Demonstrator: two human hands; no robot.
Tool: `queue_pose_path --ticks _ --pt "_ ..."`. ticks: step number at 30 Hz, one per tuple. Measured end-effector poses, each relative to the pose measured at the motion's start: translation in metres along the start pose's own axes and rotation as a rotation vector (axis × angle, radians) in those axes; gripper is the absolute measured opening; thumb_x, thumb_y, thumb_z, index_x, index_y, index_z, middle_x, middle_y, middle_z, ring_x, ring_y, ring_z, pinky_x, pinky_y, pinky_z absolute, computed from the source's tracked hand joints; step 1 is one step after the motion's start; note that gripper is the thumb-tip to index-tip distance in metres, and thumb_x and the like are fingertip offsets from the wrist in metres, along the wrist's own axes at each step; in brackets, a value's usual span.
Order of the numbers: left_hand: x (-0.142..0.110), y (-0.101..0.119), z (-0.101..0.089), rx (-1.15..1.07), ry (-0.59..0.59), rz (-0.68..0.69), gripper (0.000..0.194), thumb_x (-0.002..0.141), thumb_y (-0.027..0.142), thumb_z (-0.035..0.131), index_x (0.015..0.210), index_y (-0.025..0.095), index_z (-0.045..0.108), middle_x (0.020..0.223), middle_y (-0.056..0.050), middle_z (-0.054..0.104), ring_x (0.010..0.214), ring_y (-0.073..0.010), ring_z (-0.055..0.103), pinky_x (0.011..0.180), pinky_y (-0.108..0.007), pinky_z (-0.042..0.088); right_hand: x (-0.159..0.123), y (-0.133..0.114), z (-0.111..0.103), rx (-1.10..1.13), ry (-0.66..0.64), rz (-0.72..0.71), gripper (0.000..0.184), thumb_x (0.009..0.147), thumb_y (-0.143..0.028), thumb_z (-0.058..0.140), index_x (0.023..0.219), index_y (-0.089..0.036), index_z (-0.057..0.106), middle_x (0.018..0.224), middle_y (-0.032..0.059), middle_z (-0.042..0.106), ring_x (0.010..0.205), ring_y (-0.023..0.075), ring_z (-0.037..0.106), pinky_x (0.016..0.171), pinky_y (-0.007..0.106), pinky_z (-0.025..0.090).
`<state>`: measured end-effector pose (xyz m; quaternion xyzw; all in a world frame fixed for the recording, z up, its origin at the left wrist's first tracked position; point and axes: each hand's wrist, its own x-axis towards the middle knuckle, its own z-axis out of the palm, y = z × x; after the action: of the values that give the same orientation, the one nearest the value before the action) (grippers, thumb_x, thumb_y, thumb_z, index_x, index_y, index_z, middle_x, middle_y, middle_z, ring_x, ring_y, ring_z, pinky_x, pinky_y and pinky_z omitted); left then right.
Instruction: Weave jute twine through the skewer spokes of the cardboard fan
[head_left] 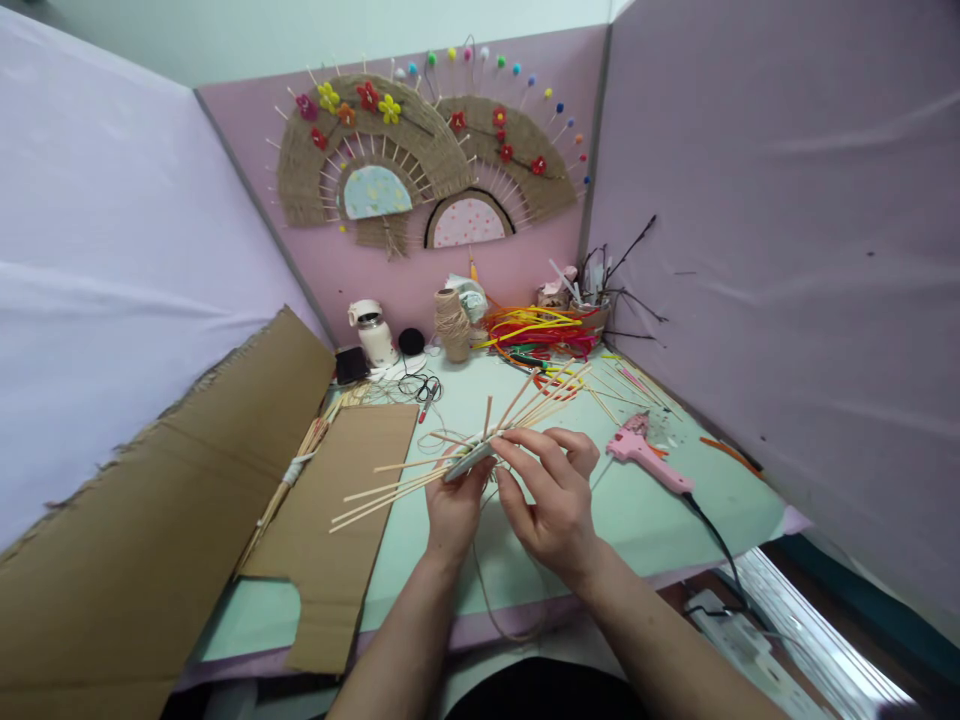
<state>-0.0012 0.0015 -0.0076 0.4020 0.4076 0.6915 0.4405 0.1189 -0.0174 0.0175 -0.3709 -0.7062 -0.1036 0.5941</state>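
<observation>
Wooden sticks (488, 415) spread from a small pale base (469, 461), raised over the mint table (750, 505) to the left of a pink glue gun (651, 460), as a person works with bare hands. The left hand (456, 512), farther from the glue gun, grips the base from below; the right hand (553, 502), nearer the glue gun, bends its fingers with the tips against the base's edge, thumb standing apart. Whether those fingertips also pinch a strand cannot be told. Thin string (517, 639) loops beneath the hands, to the lower left of the glue gun. Handling seems to call for a firm hold on the base and a light touch on the sticks, which look slender enough to twist or snap under pressure. Spacing is probably best checked with a fingertip at each stick's root, and the string better kept away from the stick ends, where it could snag. Beyond the glue gun and to its left are a spool of twine (452, 332) and a heap of bright pipe cleaners (536, 327); well to its left lies a cardboard sheet (360, 480).
</observation>
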Motion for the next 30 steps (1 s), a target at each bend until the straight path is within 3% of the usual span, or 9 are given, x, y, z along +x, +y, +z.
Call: queue_pose_path --ticks 8,13,22,30 --pt "0.008 -0.009 -0.007 0.018 0.025 -0.022 0.027 0.064 0.032 0.083 0.085 0.016 0.076 0.087 -0.007 0.077 0.086 -0.0225 0.07 0.081 -0.033 0.054 -0.004 0.006 0.004 0.096 0.15 0.035 0.054 0.083 -0.014 0.06 0.136 -0.02 0.048 0.12 0.0124 0.06 0.112 0.0279 0.055 0.093 0.049 0.045" --pt "0.011 -0.013 -0.01 -0.026 -0.003 -0.025 0.029 0.064 0.035 0.084 0.085 0.018 0.075 0.085 -0.007 0.076 0.091 -0.0236 0.069 0.085 -0.035 0.053 -0.006 0.008 0.009 0.176 0.101 0.059 0.061 0.083 -0.012 0.059 0.14 -0.019 0.039 0.122 0.0148 0.057 0.118 0.0293 0.053 0.096 0.054 0.045" --pt "0.01 -0.011 -0.01 -0.045 -0.021 -0.046 0.029 0.064 0.034 0.085 0.085 0.018 0.075 0.087 -0.007 0.076 0.091 -0.023 0.068 0.085 -0.034 0.052 -0.002 0.008 0.008 0.14 0.046 0.069 0.052 0.085 -0.013 0.057 0.135 -0.017 0.042 0.119 0.0147 0.059 0.119 0.028 0.053 0.098 0.052 0.043" --pt "0.01 -0.011 -0.009 -0.079 -0.008 -0.045 0.027 0.064 0.032 0.085 0.085 0.018 0.075 0.086 -0.004 0.075 0.082 -0.0176 0.067 0.08 -0.029 0.052 -0.004 0.007 0.011 0.1 0.036 0.05 0.056 0.086 -0.016 0.056 0.139 -0.019 0.038 0.117 0.0127 0.059 0.115 0.0274 0.053 0.096 0.05 0.045"
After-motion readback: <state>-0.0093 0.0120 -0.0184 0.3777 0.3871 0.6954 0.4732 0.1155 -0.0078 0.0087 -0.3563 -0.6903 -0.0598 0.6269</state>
